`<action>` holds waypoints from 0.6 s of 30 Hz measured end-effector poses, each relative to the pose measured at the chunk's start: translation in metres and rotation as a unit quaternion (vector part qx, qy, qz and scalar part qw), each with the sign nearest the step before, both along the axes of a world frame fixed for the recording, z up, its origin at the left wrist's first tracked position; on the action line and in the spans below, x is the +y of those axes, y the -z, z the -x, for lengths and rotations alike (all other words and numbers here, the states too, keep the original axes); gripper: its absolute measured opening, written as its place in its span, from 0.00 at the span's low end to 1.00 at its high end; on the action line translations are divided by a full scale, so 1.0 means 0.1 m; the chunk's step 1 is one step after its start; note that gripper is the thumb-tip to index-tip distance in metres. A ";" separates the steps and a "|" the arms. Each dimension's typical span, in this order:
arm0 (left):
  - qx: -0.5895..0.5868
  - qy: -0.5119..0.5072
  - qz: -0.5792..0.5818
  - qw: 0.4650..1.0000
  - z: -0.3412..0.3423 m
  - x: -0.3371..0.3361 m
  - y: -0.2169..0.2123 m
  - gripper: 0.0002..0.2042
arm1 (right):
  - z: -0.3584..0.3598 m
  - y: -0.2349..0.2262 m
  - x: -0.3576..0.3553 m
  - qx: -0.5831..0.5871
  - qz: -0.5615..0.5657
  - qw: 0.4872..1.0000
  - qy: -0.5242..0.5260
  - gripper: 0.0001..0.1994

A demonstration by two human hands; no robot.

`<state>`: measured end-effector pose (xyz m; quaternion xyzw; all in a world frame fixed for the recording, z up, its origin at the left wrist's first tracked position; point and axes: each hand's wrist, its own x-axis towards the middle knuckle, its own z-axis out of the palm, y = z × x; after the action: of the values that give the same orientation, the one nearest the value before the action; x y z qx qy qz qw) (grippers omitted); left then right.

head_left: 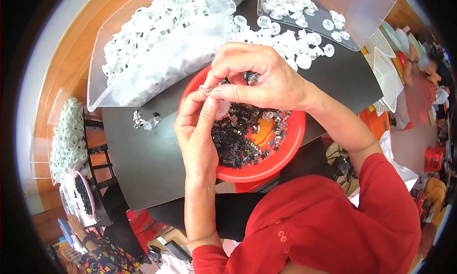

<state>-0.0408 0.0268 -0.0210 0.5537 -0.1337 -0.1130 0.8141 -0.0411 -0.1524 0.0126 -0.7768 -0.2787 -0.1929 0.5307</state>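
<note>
On the head view, I saw the left hand (197, 131) pinching a white round piece (222, 109) above the red basin (296, 139) of black parts (233, 148). The right hand (259, 79) met it, thumb and forefinger nearly closed; I couldn't tell what they gripped. The basin overlapped the table (147, 164).

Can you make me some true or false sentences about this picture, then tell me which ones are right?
1. The bowl is red. True.
2. The hands are far apart. False: the left hand and right hand are close together over the bowl.
3. A white piece shows by the left thumb. True.
4. The big tub at the upper left is full of black bits. False: it holds white parts.
5. The table is bright yellow. False: it is dark grey.
6. Somebody's flowery top shows at the lower left. True.
</note>
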 end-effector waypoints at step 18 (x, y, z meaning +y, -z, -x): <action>0.000 -0.043 -0.040 0.998 0.04 -0.03 -0.06 0.04 | 0.08 0.08 -0.15 0.089 -0.005 0.994 0.066 0.05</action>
<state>-0.0449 0.0236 -0.0153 0.5906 -0.1054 -0.0833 0.7957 -0.0491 -0.1669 0.0042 -0.8049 -0.1770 -0.1590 0.5436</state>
